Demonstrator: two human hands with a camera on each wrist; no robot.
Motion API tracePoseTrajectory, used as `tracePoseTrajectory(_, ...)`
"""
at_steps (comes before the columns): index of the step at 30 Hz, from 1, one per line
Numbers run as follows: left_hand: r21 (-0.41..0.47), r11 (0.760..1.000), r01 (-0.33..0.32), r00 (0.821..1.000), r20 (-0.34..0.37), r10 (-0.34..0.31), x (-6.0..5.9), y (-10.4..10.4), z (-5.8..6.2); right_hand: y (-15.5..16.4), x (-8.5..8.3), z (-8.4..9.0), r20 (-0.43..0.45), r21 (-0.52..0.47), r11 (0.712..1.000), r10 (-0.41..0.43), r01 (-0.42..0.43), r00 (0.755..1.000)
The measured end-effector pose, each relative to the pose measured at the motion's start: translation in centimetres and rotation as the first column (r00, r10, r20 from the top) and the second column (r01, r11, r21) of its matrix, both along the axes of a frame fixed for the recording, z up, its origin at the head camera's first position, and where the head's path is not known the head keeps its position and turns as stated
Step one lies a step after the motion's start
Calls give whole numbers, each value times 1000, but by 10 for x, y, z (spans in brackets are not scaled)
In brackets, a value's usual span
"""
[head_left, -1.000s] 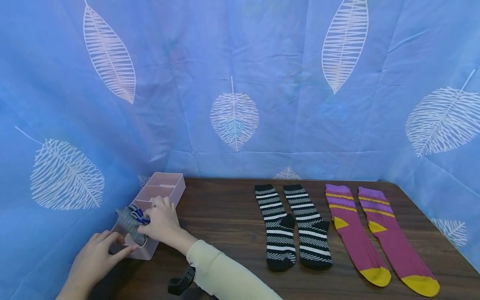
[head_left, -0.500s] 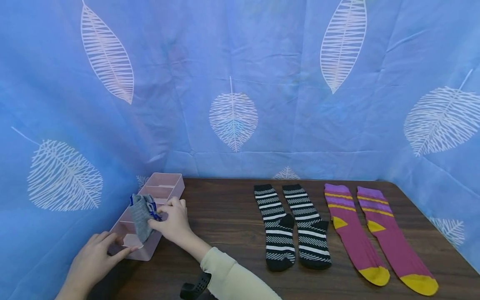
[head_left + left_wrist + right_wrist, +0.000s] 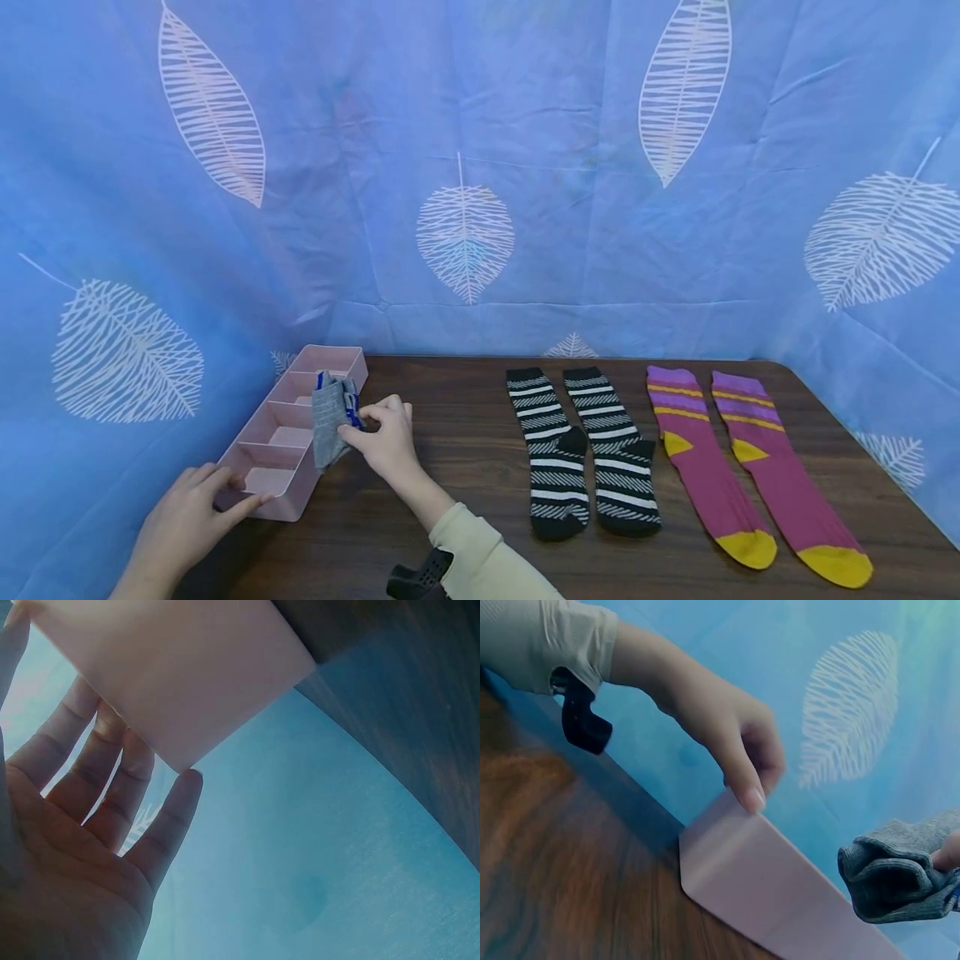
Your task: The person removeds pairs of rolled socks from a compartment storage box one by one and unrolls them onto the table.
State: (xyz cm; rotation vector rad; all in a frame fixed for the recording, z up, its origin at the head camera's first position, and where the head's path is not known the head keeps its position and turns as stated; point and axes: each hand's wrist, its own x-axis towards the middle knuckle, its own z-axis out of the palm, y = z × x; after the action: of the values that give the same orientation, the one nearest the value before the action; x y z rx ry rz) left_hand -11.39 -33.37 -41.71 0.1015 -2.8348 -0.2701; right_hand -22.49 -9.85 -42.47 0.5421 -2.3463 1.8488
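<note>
In the head view my right hand (image 3: 390, 442) pinches a folded grey bundle of socks (image 3: 328, 421) with blue trim, between thumb and fingers. The bundle is raised beside the right wall of a pink divided box (image 3: 300, 487). My left hand (image 3: 187, 517) grips the near end of this box, thumb at the front rim and fingers over the left side. The left wrist view shows the fingers of that hand (image 3: 82, 802) against the box wall (image 3: 195, 675). In the right wrist view, the sock bundle (image 3: 892, 877) turns its rolled, open end to the camera.
Two black-and-white striped socks (image 3: 558, 475) lie flat at mid table. Right of them lie two maroon socks (image 3: 716, 492) with yellow toes and heels and purple cuffs. A blue leaf-print curtain (image 3: 570, 250) closes off the back and sides of the brown table (image 3: 450, 400).
My right hand has lifted the grey socks out of the pink box and carried them right, past its right wall. The left hand has stayed on the box.
</note>
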Motion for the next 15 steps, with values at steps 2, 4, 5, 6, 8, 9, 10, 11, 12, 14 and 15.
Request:
tracePoseTrajectory(2, 4, 1000, 4, 1000, -1, -4, 0, 0, 0, 6, -3, -3, 24, 10, 1000, -24, 24, 999)
tracePoseTrajectory(4, 7, 1000, 9, 1000, -4, -9, 0, 0, 0, 11, -7, -7, 46, 24, 999, -49, 48, 998)
tracePoseTrajectory(5, 8, 1000, 11, 1000, -4, -11, 0, -1, -1, 14, -9, -8, 54, 33, 998, -63, 61, 997)
tracePoseTrajectory(6, 9, 1000, 13, 1000, -5, -13, 0, -1, -1, 17, -11, -10, 60, 43, 996, -75, 72, 995)
tracePoseTrajectory(8, 11, 1000, 16, 1000, -2, -16, 0, -1, -1, 22, -15, -14, 69, 67, 993, -101, 97, 993)
tracePoseTrajectory(9, 11, 1000, 18, 1000, -4, -18, 0, -2, -1, 24, -17, -15, 71, 79, 991, -111, 106, 991)
tracePoseTrajectory(10, 12, 1000, 19, 1000, -2, -19, 0, -2, -1, 26, -19, -17, 72, 91, 989, -121, 114, 990)
tracePoseTrajectory(11, 14, 1000, 20, 1000, -5, -20, 0, -2, -1, 29, -21, -18, 75, 109, 986, -131, 122, 989)
tracePoseTrajectory(12, 15, 1000, 20, 1000, -6, -20, 0, -2, -1, 31, -22, -20, 80, 124, 984, -139, 129, 987)
tracePoseTrajectory(14, 19, 1000, 14, 1000, 1, -14, 1, -2, -1, 35, -26, -23, 87, 162, 977, -156, 141, 984)
tracePoseTrajectory(15, 21, 1000, 13, 1000, 7, -13, 0, -2, -1, 37, -28, -25, 84, 184, 972, -166, 149, 983)
